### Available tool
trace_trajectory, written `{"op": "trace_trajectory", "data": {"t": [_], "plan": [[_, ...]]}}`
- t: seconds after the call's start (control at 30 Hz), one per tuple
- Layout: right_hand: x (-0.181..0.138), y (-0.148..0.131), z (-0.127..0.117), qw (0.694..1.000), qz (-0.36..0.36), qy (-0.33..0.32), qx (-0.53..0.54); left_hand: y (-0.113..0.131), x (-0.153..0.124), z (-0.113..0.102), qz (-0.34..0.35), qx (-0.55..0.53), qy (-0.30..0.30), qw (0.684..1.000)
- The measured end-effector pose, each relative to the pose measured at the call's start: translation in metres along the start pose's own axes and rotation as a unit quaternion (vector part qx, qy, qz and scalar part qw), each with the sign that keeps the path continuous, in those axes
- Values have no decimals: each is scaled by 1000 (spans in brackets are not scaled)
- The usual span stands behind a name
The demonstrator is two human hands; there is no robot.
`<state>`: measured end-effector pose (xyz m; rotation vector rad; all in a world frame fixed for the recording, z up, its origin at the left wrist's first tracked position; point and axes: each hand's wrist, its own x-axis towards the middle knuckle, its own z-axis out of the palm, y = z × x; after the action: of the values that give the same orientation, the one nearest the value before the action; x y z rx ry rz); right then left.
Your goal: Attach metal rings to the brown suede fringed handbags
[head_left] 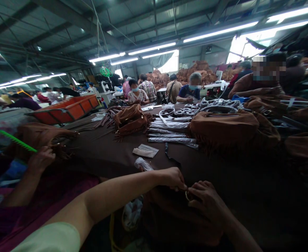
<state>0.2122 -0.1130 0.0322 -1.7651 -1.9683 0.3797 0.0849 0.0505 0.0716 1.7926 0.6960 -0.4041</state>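
Note:
Close together at the table's near edge are my left hand and my right hand. A small gold-coloured metal ring sits between them, gripped by the fingers of my right hand. My left hand is closed in a pinch beside the ring; whatever its fingertips hold is too small and dark to make out. Under both hands lies a dim brown fringed-type bag, mostly lost in shadow. Just beyond my left forearm, a roll wrapped in white tissue sticks out.
A brown-covered table carries fringed bags, paper-wrapped straps, a small plastic packet and a dark strip. At left, a co-worker's hand holds a green comb-like strip. An orange cart stands behind; several people sit across.

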Motion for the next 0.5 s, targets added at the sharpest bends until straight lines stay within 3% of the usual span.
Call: {"op": "trace_trajectory", "data": {"t": [0.37, 0.5], "plan": [[-1, -2, -4, 1000, 0, -10, -10, 0, 23, -8, -84, 10, -104, 991], [-1, 0, -8, 1000, 6, -11, 4, -5, 28, -7, -80, -11, -109, 991]]}}
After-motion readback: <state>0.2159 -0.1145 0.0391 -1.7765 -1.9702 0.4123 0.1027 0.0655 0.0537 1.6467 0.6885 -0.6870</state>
